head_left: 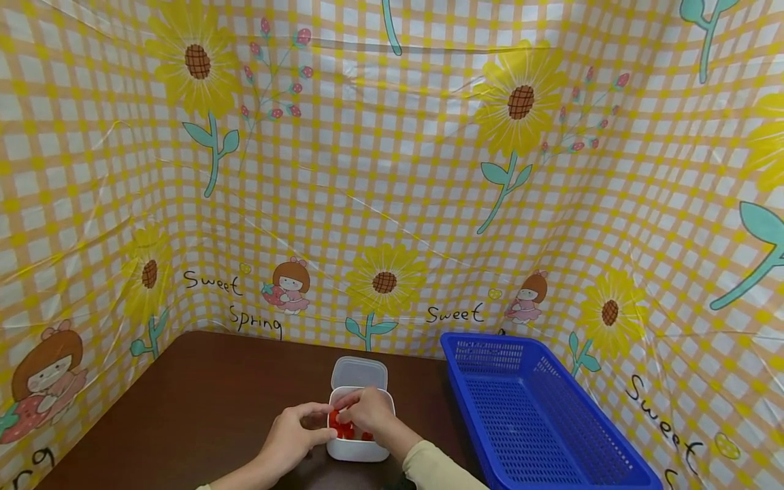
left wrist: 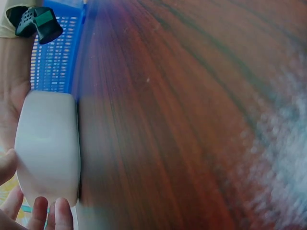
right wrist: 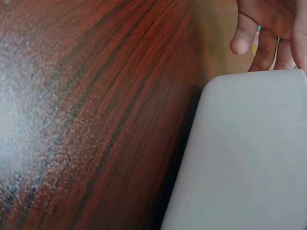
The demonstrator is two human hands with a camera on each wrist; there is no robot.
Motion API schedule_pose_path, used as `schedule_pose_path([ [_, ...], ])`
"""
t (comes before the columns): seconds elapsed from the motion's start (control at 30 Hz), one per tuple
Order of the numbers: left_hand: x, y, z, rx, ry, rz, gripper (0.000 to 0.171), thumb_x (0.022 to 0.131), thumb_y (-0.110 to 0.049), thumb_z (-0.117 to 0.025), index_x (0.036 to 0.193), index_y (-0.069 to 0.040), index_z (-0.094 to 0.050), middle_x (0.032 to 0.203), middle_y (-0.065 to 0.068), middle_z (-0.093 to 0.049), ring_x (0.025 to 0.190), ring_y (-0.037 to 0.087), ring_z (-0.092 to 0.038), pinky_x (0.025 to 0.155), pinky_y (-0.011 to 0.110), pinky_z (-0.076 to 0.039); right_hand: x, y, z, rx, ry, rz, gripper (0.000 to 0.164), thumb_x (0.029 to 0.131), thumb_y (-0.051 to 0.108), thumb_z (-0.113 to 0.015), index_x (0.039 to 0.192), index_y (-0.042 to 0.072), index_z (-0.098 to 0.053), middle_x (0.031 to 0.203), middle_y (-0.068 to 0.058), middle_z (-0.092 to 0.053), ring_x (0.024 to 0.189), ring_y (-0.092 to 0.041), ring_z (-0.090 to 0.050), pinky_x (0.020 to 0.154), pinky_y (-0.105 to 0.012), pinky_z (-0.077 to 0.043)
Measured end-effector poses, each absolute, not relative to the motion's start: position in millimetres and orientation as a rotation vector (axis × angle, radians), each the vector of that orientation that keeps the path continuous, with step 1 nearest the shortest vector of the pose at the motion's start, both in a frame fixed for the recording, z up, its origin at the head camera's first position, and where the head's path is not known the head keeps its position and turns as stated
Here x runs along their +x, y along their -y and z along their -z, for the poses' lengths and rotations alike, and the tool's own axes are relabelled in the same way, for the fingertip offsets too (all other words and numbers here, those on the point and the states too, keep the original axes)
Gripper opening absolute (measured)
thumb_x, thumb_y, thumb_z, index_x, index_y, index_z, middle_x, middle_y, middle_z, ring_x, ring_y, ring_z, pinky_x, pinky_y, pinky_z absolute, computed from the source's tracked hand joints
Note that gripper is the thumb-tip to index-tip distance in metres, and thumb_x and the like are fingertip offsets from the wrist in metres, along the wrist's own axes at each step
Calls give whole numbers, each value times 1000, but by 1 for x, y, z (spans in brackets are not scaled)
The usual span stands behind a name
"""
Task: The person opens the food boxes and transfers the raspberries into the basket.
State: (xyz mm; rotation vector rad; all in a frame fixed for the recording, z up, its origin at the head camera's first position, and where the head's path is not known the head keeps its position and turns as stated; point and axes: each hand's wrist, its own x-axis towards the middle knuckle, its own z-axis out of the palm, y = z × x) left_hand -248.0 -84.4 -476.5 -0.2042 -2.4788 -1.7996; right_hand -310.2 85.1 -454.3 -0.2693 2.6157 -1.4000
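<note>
A small white container (head_left: pixel 360 449) stands on the dark wooden table (head_left: pixel 202 401) near its front edge, with red pieces (head_left: pixel 341 429) inside. My left hand (head_left: pixel 320 416) grips the container's left side; in the left wrist view its fingers (left wrist: pixel 48 211) and thumb curl around the white wall (left wrist: pixel 48 148). My right hand (head_left: pixel 346 408) arches over the open top with its fingers bent down among the red pieces. Whether it pinches one is hidden. In the right wrist view, fingers (right wrist: pixel 244 40) hang just over the container's rim (right wrist: pixel 254 153).
The container's clear lid (head_left: pixel 359 373) lies flat just behind it. A blue perforated basket (head_left: pixel 520 408) stands to the right, close to the right forearm. Checked sunflower sheeting (head_left: pixel 392 170) walls in the back and both sides.
</note>
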Motion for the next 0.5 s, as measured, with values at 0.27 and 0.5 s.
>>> schedule_pose_path([
  [0.27,-249,84,476,-193,2500,1792,48,80,-25,-85,120,-4,-71,107,10,-73,83,17,-64,58,38,-56,-310,-86,456,-295,-2596,1431,11,79,2,-78,88,7,-79,74,-5,-72,59,-14,-60,47,-27,-45],
  [0.5,-249,83,477,-202,2493,1768,48,79,-26,-86,119,-4,-71,105,9,-74,86,16,-65,57,37,-55,-311,-87,456,-277,-2583,1411,14,78,3,-79,91,7,-80,82,-3,-73,65,-14,-63,54,-30,-52],
])
